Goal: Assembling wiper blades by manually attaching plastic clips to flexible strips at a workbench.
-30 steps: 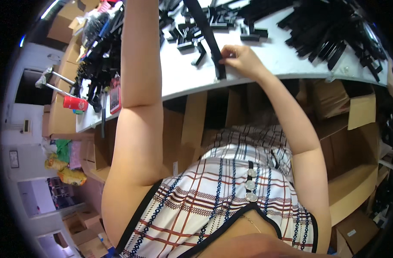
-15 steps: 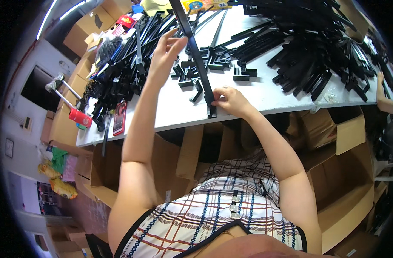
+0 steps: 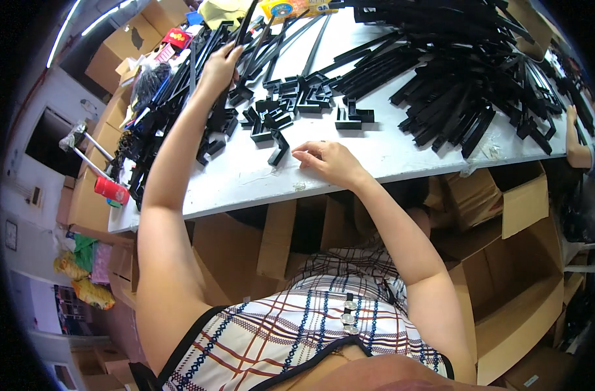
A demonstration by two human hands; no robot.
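My left hand [image 3: 220, 64] is stretched far out over the white table [image 3: 388, 153] and grips a long black strip [image 3: 247, 19] that rises toward the top edge. My right hand [image 3: 326, 161] rests near the table's front edge, fingers loosely curled, holding nothing. Just left of it lies a black L-shaped corner piece [image 3: 278, 147]. A cluster of several more black corner pieces [image 3: 281, 109] sits between the two hands.
A big heap of long black strips [image 3: 460, 72] covers the table's right half, and more strips [image 3: 173, 98] lie at the left. A red can [image 3: 111, 190] stands at the left corner. Cardboard boxes [image 3: 512, 274] fill the space under the table. Another person's arm [image 3: 579, 140] shows at right.
My right hand has let go of the strip's lower end and now rests empty on the table. My left hand has carried the long strip away to the far left.
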